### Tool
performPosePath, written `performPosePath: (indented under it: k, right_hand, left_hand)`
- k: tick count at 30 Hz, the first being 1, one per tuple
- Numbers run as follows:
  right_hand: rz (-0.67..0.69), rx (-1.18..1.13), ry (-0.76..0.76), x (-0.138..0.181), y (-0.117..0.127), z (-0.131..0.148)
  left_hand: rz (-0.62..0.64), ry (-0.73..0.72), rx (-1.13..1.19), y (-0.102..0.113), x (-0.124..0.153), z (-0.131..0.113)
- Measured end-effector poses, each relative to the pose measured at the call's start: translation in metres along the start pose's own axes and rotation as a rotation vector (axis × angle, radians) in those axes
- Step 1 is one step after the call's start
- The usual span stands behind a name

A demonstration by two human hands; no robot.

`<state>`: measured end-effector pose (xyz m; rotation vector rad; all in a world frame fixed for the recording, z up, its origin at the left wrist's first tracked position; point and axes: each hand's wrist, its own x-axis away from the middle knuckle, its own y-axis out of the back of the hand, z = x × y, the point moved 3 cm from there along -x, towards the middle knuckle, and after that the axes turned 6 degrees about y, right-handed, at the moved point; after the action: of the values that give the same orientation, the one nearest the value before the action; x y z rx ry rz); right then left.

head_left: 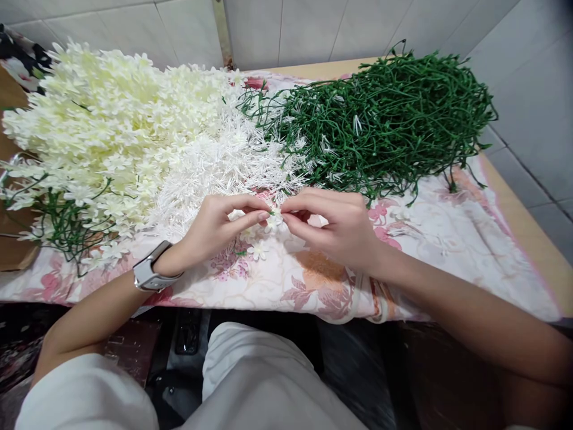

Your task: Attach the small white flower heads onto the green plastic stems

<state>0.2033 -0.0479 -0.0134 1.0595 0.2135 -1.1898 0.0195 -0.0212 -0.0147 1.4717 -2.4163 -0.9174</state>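
Note:
Above the near part of the table, my left hand (221,222) and my right hand (335,226) meet fingertip to fingertip. Between them is a small white artificial flower (274,222), with a bit of green stem (271,212) showing at my left fingertips. My left thumb and index finger pinch at the stem; my right thumb and index finger pinch the flower's other side. How far the stem runs is hidden by my left hand. Another loose white blossom (257,251) lies on the cloth just below.
A large heap of cream artificial flowers (111,119) fills the left. White stamen pieces (224,161) lie in the middle, and a pile of green plastic stems (385,119) is at right. Stems with blossoms (67,221) lie at left. A floral cloth (470,239) covers the table; tiled wall (313,30) stands behind.

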Motion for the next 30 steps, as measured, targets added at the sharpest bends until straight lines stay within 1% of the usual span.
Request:
performPosePath:
  k: [4,12,15,18,22,25,30]
  right_hand:
    - [-0.011,0.013,-0.003,0.001,-0.001,0.002]
    - [-0.037,0.016,-0.014,0.006,-0.004,0.008]
    - [-0.041,-0.001,-0.014,0.007,-0.006,0.008]
    - [-0.060,-0.016,-0.040,0.009,-0.009,0.006]
    - [-0.092,-0.048,-0.101,0.012,-0.012,0.005]
    - [-0.094,-0.126,-0.179,0.014,-0.015,0.004]
    - [-0.080,-0.274,-0.319,0.015,-0.017,0.000]
  left_hand:
    - [-0.027,0.005,-0.036,-0.001,0.002,-0.001]
    - [-0.139,-0.117,-0.120,-0.006,0.013,-0.009]
    - [-0.159,-0.155,-0.152,-0.007,0.016,-0.011]
    - [-0.166,-0.159,-0.166,-0.007,0.017,-0.012]
    - [-0.183,-0.168,-0.202,-0.009,0.017,-0.013]
    - [-0.190,-0.188,-0.233,-0.009,0.018,-0.015]
    - [-0.195,-0.280,-0.353,-0.009,0.018,-0.017]
